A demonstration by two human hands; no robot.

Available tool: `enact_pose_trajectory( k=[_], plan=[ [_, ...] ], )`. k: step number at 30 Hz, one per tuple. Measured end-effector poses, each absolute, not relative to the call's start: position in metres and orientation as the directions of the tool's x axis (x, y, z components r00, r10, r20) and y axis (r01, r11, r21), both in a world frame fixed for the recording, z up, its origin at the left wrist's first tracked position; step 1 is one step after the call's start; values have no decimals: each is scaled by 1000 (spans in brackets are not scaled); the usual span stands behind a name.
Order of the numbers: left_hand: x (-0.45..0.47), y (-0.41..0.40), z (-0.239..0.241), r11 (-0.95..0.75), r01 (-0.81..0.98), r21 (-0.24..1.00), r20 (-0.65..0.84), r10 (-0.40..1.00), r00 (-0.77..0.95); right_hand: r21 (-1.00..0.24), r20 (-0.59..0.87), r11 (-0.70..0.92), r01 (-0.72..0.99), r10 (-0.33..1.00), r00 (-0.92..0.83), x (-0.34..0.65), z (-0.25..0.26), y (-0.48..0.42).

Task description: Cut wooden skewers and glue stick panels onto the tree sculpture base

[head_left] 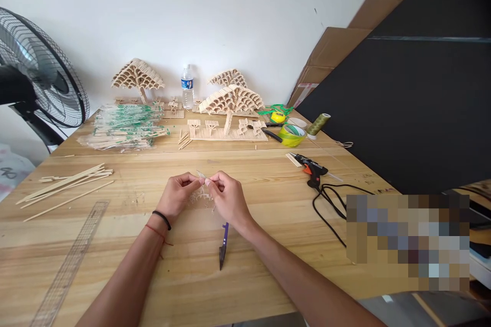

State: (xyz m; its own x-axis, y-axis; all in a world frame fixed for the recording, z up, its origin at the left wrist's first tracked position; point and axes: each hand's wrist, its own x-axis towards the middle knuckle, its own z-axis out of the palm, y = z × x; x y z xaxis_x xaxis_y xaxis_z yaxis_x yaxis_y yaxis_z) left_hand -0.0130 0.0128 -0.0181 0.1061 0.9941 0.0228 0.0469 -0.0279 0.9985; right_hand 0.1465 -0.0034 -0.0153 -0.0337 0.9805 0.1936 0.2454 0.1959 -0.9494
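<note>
My left hand (179, 193) and my right hand (227, 195) meet above the middle of the table, fingertips pinched together. Between them is a small, pale, thin piece (200, 174), mostly covered by the fingers; its kind cannot be made out. Under the fingers lies a tangle of whitish stringy scraps (200, 196). A purple-handled craft knife (224, 245) with a dark blade rests on the wood just below my right hand, its tip toward me.
A clear ruler (72, 260) and loose wooden sticks (69, 184) lie left. Behind are bagged sticks (123, 125), stick-built tree models (230, 102) and a water bottle (187, 87). A glue gun (312, 168) with cord, yellow tape (292, 135) and thread spool (319, 125) are right; a fan (42, 66) stands left.
</note>
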Motion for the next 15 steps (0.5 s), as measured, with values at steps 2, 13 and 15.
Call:
enact_pose_trajectory(
  k=[2,13,15],
  plan=[
    [-14,12,-18,-82,139,987,61,987,146,-960,170,168,225,985,-14,149,-14,0],
    [-18,10,-17,-331,483,811,250,941,226,-846,55,195,496,958,-282,200,0,47],
    [-21,12,-19,-315,507,802,246,949,199,-806,51,223,548,949,-312,205,4,60]
  ],
)
